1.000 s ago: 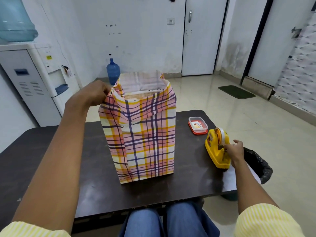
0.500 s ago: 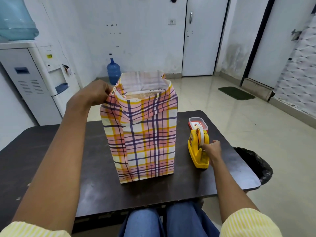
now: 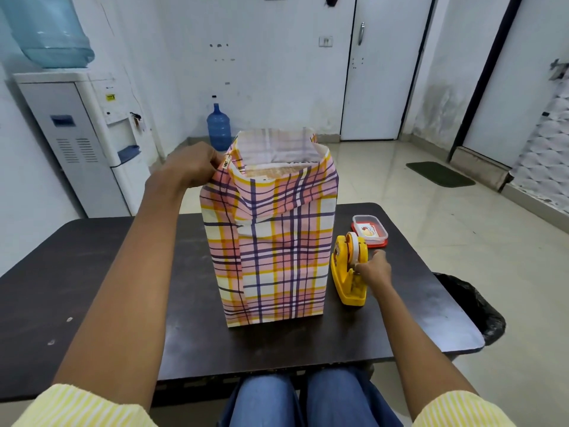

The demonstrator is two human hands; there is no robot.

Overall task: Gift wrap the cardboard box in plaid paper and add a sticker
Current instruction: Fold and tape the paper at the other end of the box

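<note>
The left hand (image 3: 187, 163) is raised at the top left corner of the wrapped package, its fingers curled round the upper edge of the plaid paper (image 3: 277, 257) and gripping it there. The right hand (image 3: 374, 271) is low on the table, its fingers curled against the yellow tape dispenser (image 3: 346, 283) just below the tape roll (image 3: 354, 245). It holds the dispenser, though whether the fingertips also pinch the tape end cannot be told.

The plaid paper stands upright round the cardboard box (image 3: 277, 172) in the middle of the dark table (image 3: 92, 288). Its top is open and rises above the box, so only the box's brown top face shows inside. The near flap sags inward.

The dispenser sits just beside the package on its right, apart from it. Behind the dispenser, touching or nearly touching it, lies a small clear container with a red base (image 3: 369, 231).

Off the table's right edge is a bin lined with a black bag (image 3: 474, 306). On the left stands a white water dispenser (image 3: 77, 134) with a large bottle on top, and a blue water bottle (image 3: 218, 127) stands on the floor by the far wall. A dark doormat (image 3: 440, 174) lies on the tiled floor at right.
</note>
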